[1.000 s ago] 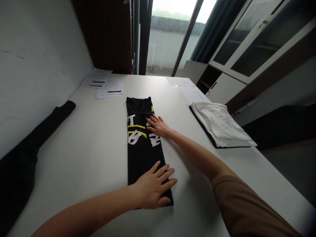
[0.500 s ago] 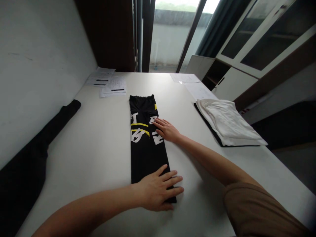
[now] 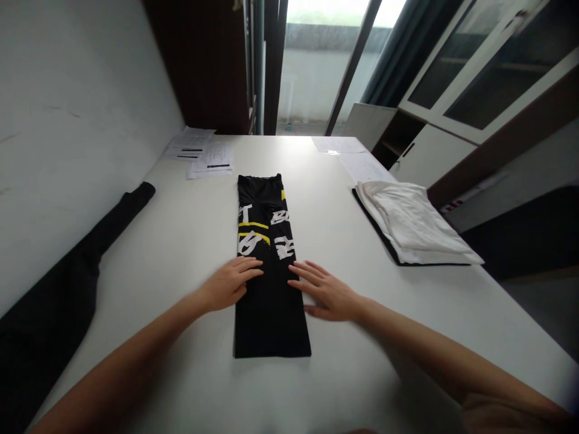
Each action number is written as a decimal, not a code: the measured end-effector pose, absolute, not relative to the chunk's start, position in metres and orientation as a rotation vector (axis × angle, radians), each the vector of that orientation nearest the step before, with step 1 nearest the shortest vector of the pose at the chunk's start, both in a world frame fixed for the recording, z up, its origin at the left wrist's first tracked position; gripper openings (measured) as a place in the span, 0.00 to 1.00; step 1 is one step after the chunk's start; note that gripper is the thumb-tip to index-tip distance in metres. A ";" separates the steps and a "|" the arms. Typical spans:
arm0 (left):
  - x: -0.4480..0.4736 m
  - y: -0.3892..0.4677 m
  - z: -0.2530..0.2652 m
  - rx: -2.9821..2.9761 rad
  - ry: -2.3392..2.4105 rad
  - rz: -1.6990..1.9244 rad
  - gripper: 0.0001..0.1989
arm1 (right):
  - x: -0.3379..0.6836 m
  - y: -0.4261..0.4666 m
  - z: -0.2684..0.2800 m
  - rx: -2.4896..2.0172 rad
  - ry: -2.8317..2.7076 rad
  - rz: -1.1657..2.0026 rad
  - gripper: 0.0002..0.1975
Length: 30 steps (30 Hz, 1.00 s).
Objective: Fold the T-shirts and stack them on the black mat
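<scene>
"Wall (image 3: pixel 67 120), pale, far left. Next item?"

"Dark garment (image 3: pixel 63 283), one, lying along the wall side, its narrow end pointing away from the wearer."

"Continue rightward."

"Paper sheets (image 3: pixel 210 158), overlapping, at the far left of the white table (image 3: pixel 172 241). Printed, too small to read."

"Then the left hand (image 3: pixel 231 280)?"

"Bare, palm down, at the left edge of the folded garment. Fingers extended, close together, reaching over the cloth; not curled round anything."

"The folded garment (image 3: pixel 271 319) itself?"

"One, black, mid-table, laid flat in a long strip between the two hands. Near part plain; far part bearing white lettering and yellow stripes. Near edge straight."

"Right hand (image 3: pixel 328 295)?"

"Bare, palm down, at the strip's right edge. Fingers extended, slightly parted, tips over the cloth; thumb by its edge. How firmly either hand presses, cannot tell."

"Remaining entries?"

"Flat sheets (image 3: pixel 362 167), pale, at the table's far right. White cloth (image 3: pixel 416 223), folded, near the right edge, well apart from the strip, with a black layer (image 3: pixel 377 229) showing beneath. Last, a white cabinet (image 3: pixel 436 154), beyond the table."
</scene>
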<state>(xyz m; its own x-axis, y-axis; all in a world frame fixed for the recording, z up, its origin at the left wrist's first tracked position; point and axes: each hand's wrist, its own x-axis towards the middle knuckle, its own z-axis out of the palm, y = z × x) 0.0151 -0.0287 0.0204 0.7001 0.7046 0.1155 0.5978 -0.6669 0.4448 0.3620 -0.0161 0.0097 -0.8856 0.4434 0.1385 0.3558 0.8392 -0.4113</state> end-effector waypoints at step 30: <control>0.010 -0.061 0.019 2.700 0.955 0.222 0.35 | 0.323 -0.020 0.007 -0.376 -2.844 0.619 0.36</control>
<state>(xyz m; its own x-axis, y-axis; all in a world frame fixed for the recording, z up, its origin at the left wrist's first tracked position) 0.0097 -0.0614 0.0194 0.7711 0.6344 0.0543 0.5934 -0.7469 0.3001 0.3228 -0.0198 0.0067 -0.9461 0.2894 0.1458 0.2026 0.8795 -0.4307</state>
